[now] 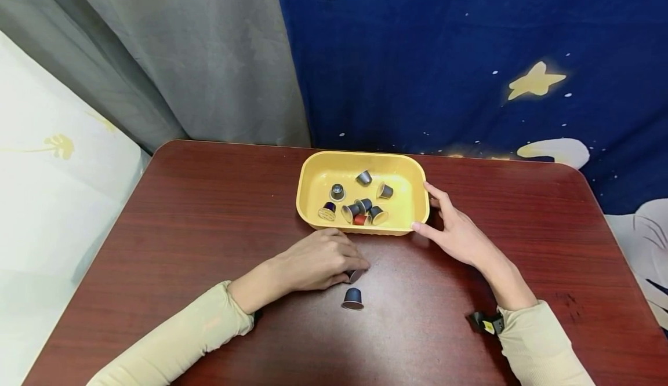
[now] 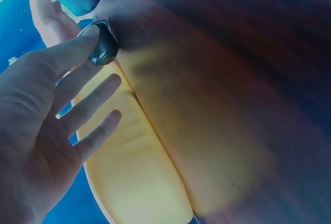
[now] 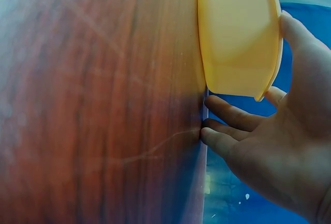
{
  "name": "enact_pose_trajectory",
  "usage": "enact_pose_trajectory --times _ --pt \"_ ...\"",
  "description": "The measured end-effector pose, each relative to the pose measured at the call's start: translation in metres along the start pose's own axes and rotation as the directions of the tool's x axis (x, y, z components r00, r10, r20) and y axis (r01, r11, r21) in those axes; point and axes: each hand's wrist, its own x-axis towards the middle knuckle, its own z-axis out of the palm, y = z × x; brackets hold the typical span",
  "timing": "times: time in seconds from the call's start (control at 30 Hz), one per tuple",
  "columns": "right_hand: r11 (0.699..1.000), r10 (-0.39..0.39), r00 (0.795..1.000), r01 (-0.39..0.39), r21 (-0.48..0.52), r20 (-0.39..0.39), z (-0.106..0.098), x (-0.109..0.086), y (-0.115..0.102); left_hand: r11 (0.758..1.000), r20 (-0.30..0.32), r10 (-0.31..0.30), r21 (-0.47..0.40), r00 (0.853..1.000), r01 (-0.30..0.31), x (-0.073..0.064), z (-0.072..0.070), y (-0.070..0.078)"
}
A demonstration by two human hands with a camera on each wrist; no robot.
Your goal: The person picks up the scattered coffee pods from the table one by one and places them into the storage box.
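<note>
My left hand (image 1: 326, 261) is just in front of a yellow plastic tub (image 1: 417, 171). Its thumb and index finger pinch a dark coffee capsule (image 2: 107, 47), the other fingers loosely spread. Close to it on the table, a second dark coffee capsule (image 1: 352, 298) stands on its rim. At the tub's right end, my right hand (image 1: 459, 235) rests with fingers spread, thumb on the front corner and index finger on the side rim. Two of its lower fingertips touch the table in the right wrist view. Several coffee capsules lie in the tub, among them a red one (image 1: 360, 219).
The tub stands near the back edge of a reddish-brown wooden table (image 1: 219, 200). Behind it hang a grey curtain (image 1: 209, 55) and a blue curtain (image 1: 417, 55) with stars. A small black device (image 1: 487, 322) is at the right sleeve.
</note>
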Motion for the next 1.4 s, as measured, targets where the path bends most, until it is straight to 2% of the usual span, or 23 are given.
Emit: enact_pose_trajectory --times 0.3,0.63,1.03,1.2,1.4 --pt "1.0 -0.008 1.0 0.008 0.01 -0.003 -0.0007 0.0013 -0.0002 1.0 -0.002 0.018 0.01 1.0 -0.018 0.0023 0.0001 0.0012" --pt "1.0 -0.006 1.0 0.006 0.006 -0.001 -0.0028 0.0021 -0.0005 0.995 -0.072 0.067 0.073 0.995 -0.062 0.002 -0.0003 0.0028" --pt "1.0 -0.01 1.0 0.01 0.021 0.002 -0.002 0.001 -0.0009 0.997 -0.038 0.042 0.068 0.998 -0.04 0.0023 -0.0001 0.0023" --pt "1.0 -0.007 1.0 0.006 0.025 0.007 -0.0011 -0.0002 -0.0017 0.995 -0.072 0.059 0.085 0.996 -0.053 0.0013 0.0014 0.0044" --pt "1.0 -0.012 1.0 0.012 0.024 0.009 -0.0004 0.0001 -0.0014 0.992 -0.146 0.09 0.101 0.985 -0.076 -0.002 -0.001 0.0071"
